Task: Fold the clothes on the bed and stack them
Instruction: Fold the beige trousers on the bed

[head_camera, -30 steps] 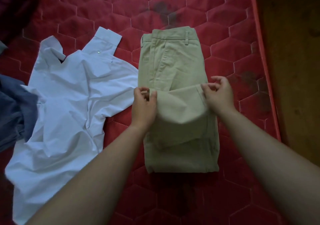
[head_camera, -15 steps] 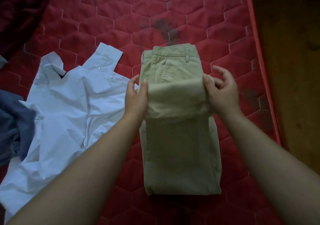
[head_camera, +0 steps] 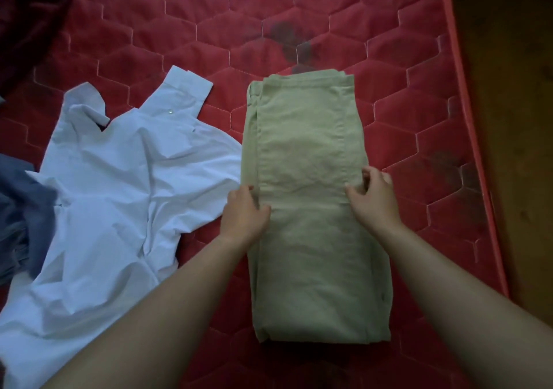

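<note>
Around first: we see a red quilted mattress [head_camera: 404, 95] with hexagon stitching and dark stains [head_camera: 287, 35] near its far middle. A strip of brown floor [head_camera: 514, 119] runs along its right edge. A dark red cloth [head_camera: 30, 14] is bunched in the far left corner. A blue garment [head_camera: 21, 209] is crumpled at the left edge, lying over the white shirt [head_camera: 119, 194]. The shirt is spread out unfolded and wrinkled, collar and one cuff toward the far side. Its right side runs up against the left edge of the khaki trousers [head_camera: 308, 269]; we cannot tell whether it goes under them. The left forearm crosses over the shirt's near hem.

The trousers lie right of centre on the mattress, lengthwise away from us. They are folded into a long rectangle, the near end a rounded fold. The top layer is slightly narrower, with seams down both sides and light creases. A bit of the layer below shows at the far left corner.

Left hand [head_camera: 245, 212]: at the trousers' left edge about midway, fingers curled down at the edge, thumb on top, pinching the fabric. Right hand [head_camera: 374, 197]: opposite at the right edge, fingers curled, thumb on the top layer, gripping the cloth too.
</note>
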`<action>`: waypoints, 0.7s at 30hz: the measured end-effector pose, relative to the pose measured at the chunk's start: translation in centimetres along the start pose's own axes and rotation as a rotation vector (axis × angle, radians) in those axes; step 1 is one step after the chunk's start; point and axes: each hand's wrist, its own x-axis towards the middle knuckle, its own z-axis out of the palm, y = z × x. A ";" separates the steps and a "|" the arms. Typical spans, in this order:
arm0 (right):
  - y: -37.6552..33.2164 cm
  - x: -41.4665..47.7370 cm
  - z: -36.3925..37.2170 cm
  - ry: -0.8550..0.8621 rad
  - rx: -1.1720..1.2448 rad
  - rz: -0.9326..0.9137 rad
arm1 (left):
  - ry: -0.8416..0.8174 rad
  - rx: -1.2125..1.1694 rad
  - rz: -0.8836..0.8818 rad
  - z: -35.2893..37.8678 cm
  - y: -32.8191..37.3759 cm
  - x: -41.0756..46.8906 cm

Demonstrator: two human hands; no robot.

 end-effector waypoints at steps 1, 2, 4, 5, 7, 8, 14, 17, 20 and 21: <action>0.6 -0.4 0.4 0.013 -0.011 0.016 | -0.027 -0.014 -0.006 0.6 -0.5 -0.5; 1.2 -0.9 0.8 0.031 -0.021 0.027 | -0.054 -0.055 -0.002 1.2 -0.9 -0.9; 2.1 -2.1 1.6 0.063 -0.036 0.030 | -0.091 -0.107 0.007 2.4 -1.3 -1.8; 2.6 -2.8 2.0 0.071 -0.036 0.023 | -0.086 -0.101 0.003 2.9 -1.4 -2.2; 3.4 -4.4 2.7 0.072 -0.031 -0.008 | -0.040 -0.097 0.006 3.6 -1.7 -3.1; 3.8 -5.1 2.9 0.070 -0.018 -0.024 | -0.008 -0.114 0.019 3.8 -1.9 -3.6; 5.6 -6.5 2.0 0.119 0.017 -0.059 | 0.080 -0.145 0.072 4.1 -3.1 -6.0; 6.8 -7.9 2.1 0.169 -0.120 0.002 | 0.081 0.002 0.086 4.2 -3.9 -7.4; 8.0 -10.0 2.6 0.070 -0.197 0.085 | 0.104 0.217 0.117 4.5 -4.7 -9.2; 8.4 -10.7 2.9 0.020 -0.222 0.098 | 0.106 0.252 0.115 4.6 -5.1 -9.7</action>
